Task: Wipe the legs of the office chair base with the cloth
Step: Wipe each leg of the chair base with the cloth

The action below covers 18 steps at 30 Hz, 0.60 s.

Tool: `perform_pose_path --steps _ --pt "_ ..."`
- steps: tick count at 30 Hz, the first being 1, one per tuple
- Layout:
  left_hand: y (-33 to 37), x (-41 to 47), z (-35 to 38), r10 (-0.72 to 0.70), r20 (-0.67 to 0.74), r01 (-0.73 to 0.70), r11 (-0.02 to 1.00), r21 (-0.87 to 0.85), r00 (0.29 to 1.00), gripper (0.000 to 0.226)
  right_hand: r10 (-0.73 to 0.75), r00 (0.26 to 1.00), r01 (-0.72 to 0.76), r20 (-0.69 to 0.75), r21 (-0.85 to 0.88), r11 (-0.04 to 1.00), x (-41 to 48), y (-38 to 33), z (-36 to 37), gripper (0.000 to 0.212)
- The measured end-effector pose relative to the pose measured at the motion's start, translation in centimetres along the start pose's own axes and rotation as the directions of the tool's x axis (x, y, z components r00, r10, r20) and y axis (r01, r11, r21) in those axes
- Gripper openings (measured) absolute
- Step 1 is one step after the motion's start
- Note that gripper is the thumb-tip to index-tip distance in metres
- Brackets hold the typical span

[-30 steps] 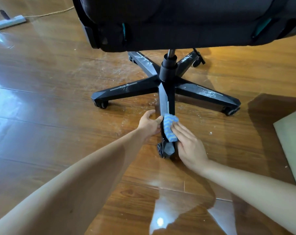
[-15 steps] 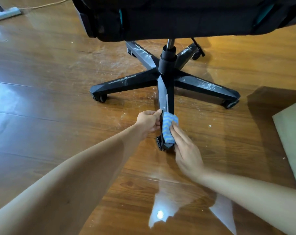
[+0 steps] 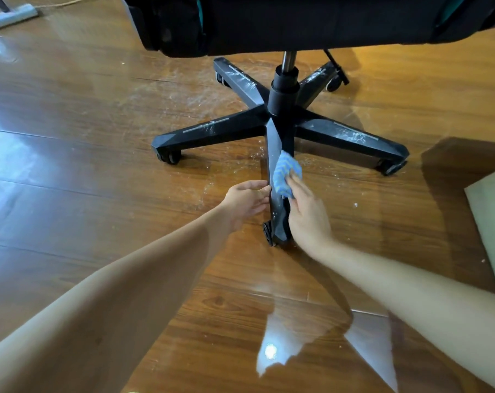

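Fingers of the right hand [image 3: 307, 214] press cloth [image 3: 286, 175] against the nearest leg [image 3: 279, 211].

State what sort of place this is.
Probably a room in a home or small office: glossy wood-plank floor, a wheeled office chair base under its black seat, and a power strip lying on the floor.

We see a black five-legged chair base [image 3: 280, 120] standing on its casters, legs radiating from a central column. Whitish dusty smears mark the left, right and two far legs. The near leg [image 3: 277, 211] points toward us and looks cleaner. A crumpled blue cloth [image 3: 286, 174] with pale stripes lies pressed against that leg's right side, about midway along it.
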<state>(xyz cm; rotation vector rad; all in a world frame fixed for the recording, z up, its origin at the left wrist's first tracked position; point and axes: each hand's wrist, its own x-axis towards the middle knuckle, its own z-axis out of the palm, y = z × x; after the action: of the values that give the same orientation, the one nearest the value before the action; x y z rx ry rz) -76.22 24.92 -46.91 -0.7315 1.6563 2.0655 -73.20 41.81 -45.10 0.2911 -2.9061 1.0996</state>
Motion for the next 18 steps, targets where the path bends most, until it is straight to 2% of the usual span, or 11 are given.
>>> perform_pose_path --steps 5,9,12,14,16,18 --pt "0.3 0.4 -0.3 -0.02 0.027 0.02 0.999 -0.025 0.999 0.029 -0.156 0.984 0.159 0.085 -0.031 0.987 -8.7 1.8 0.4 0.056" --pt "0.1 0.1 -0.1 -0.012 0.032 0.013 1.0 -0.021 0.999 0.03 -0.167 0.982 0.177 0.088 -0.117 0.977 -3.8 0.8 0.5 0.055" --pt "0.1 -0.5 0.4 -0.038 -0.014 0.036 0.99 -0.134 0.999 0.03 -0.087 0.994 0.097 0.062 -0.184 0.978 3.2 -0.3 0.2 0.056" --pt "0.1 -0.8 0.5 -0.055 -0.023 0.051 0.988 -0.144 0.998 0.033 -0.076 0.994 0.093 0.079 -0.242 0.966 6.3 -0.8 -0.2 0.056" --pt "0.1 -0.9 0.6 -0.058 -0.035 0.053 0.989 -0.136 0.998 0.035 -0.121 0.985 0.155 0.125 -0.314 0.937 6.7 -0.4 -0.5 0.057" --pt "0.1 -0.7 0.8 -0.053 -0.081 0.042 0.99 -0.134 0.995 0.035 -0.222 0.956 0.281 0.193 -0.374 0.884 4.4 0.3 -0.9 0.059"
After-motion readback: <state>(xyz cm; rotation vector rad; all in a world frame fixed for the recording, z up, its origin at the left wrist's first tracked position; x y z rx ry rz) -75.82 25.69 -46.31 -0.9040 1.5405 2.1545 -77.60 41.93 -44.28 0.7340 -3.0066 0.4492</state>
